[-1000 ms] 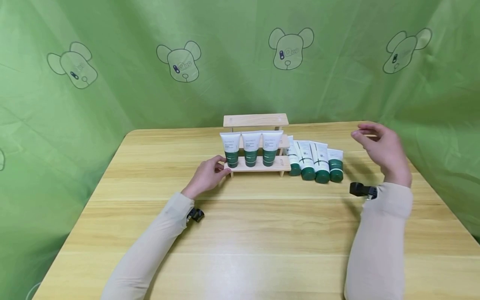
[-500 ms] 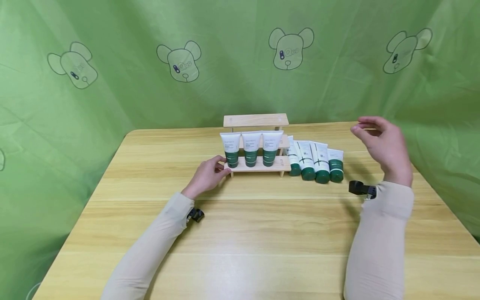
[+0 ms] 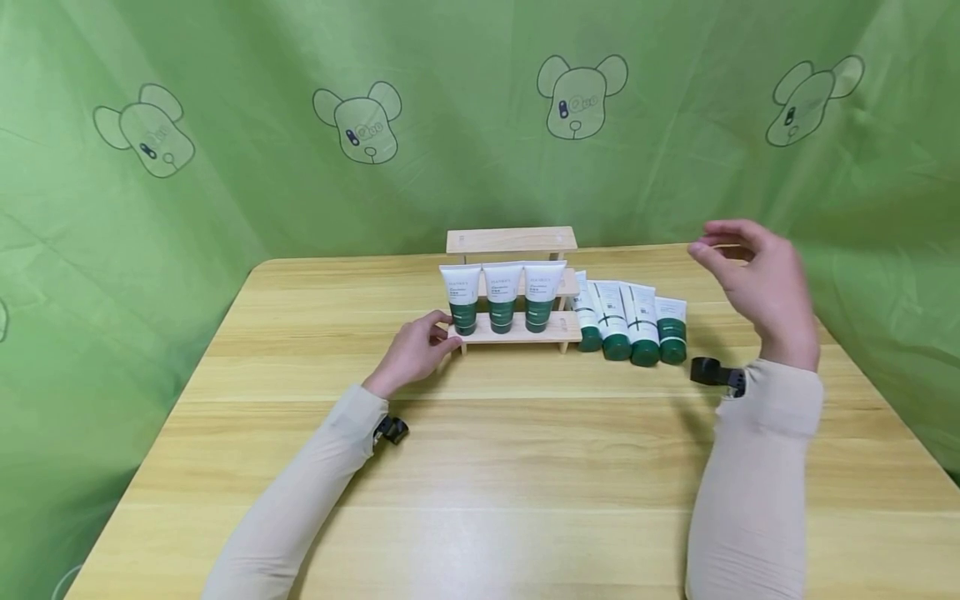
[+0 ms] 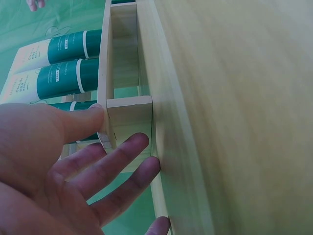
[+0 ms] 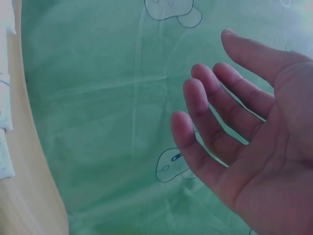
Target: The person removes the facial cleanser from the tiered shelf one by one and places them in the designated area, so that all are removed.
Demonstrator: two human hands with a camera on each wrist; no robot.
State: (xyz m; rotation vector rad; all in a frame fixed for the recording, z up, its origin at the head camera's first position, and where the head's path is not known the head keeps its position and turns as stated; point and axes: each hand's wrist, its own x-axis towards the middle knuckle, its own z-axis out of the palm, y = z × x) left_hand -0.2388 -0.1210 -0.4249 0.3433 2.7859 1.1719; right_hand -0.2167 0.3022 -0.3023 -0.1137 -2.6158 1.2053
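Note:
In the head view a three-tier wooden display stand (image 3: 512, 242) stands near the back of the table. Three white-and-green squeeze tubes (image 3: 502, 297) are upright on its lowest step, caps down. At the left end of that step my left hand (image 3: 415, 354) holds the board; in the left wrist view its thumb (image 4: 83, 122) lies on the board's edge, with the other fingers by the leg. My right hand (image 3: 772, 292) hovers in the air, right of the tubes lying on the table, fingers loosely bent around nothing; the right wrist view shows the bare palm (image 5: 274, 161).
Several more squeeze tubes (image 3: 642, 325) lie side by side against the right of the stand, caps toward the person. The wooden table (image 3: 525, 467) ends at a green curtain (image 3: 465, 183) with printed bear heads. Wrist cameras sit on both sleeves.
My right hand has risen a little and drifted slightly left, still holding nothing. The left hand, stand and tubes stay where they were.

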